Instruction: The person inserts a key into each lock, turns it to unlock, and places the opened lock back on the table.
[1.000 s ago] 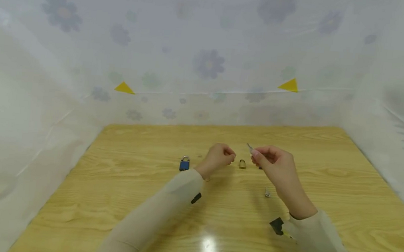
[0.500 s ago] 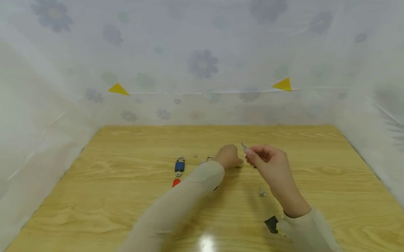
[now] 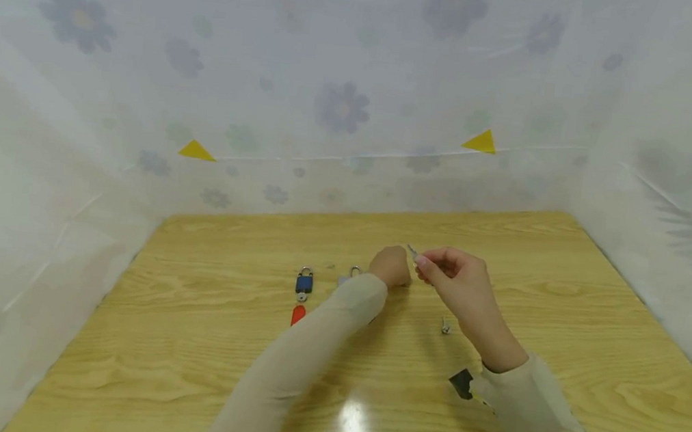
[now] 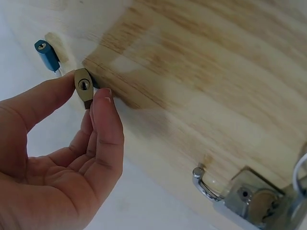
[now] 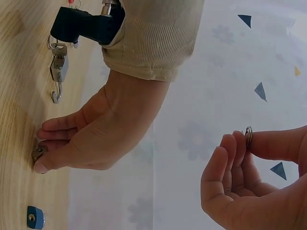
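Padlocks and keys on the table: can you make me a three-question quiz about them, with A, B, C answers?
1. Where is the blue padlock?
A. Between the two hands
B. On the wooden table, on the left hand's outer side
C. In the right hand

2. What colour is the little padlock pinched by the left hand?
A. Brass
B. Red
C. Green

3. What is the right hand doing?
A. Lying flat on the table
B. Holding a cup
C. Pinching a small key above the table

Answers:
1 B: the head view shows it lying apart, beyond the left sleeve.
2 A: the left wrist view shows a brass body between thumb and fingertip.
3 C: the head view shows the key's tip sticking out of raised fingertips.
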